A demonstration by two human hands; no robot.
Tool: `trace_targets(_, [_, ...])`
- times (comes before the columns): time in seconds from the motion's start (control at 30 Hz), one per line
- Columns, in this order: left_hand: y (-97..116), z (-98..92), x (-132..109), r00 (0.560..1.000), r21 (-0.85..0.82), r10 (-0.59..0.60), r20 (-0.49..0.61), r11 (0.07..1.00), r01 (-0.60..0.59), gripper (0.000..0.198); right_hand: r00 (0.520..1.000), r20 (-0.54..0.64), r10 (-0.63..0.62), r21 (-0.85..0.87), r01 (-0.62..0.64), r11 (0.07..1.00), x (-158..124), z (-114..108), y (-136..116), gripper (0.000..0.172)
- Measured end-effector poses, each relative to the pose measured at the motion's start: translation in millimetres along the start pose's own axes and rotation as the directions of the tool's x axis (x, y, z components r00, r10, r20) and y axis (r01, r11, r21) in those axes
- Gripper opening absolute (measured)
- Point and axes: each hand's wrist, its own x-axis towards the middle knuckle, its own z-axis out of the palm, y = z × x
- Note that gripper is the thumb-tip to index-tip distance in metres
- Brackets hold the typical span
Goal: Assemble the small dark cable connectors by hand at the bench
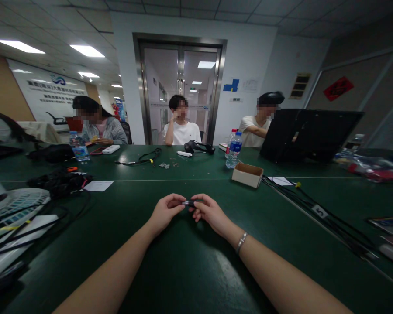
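Observation:
My left hand [165,210] and my right hand [208,211] meet over the dark green table [190,266], a little ahead of me. Both pinch a small dark object [190,203] between fingertips, one hand at each end. It is too small to name. A silver bracelet [241,242] sits on my right wrist. Both forearms rest low over the tabletop.
A small open cardboard box [247,174] stands ahead right, water bottles [233,150] behind it. Black cables [317,211] run along the right. An open laptop [309,134] is at far right. Cables and papers [16,226] crowd the left. Three people sit at the far side.

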Motion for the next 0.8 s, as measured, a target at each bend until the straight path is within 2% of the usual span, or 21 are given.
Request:
trace_targets(0.27, [2, -0.8, -1, 1.0, -0.013, 0.0, 0.014, 1.0, 0.0, 0.028, 1.0, 0.0, -0.005, -0.008, 0.005, 1.0, 1, 0, 1, 0.032])
trace_targets(0.37, [-1, -0.8, 1, 1.0, 0.031, 0.015, -0.018, 0.999, -0.015, 0.031, 1.0, -0.001, -0.004, -0.008, 0.004, 1.0, 1, 0, 2, 0.032])
trace_targets(0.57, [-7, 1.2, 6, 0.996, 0.097, -0.049, -0.08, 0.994, 0.057, 0.034, 1.0, -0.005, 0.005, -0.022, -0.005, 1.0, 1, 0, 2, 0.032])
trace_targets(0.8, [-6, -0.7, 6, 0.998, 0.053, -0.058, -0.029, 0.997, 0.06, 0.032, 1.0, 0.005, -0.002, -0.011, 0.002, 1.0, 1, 0, 3, 0.033])
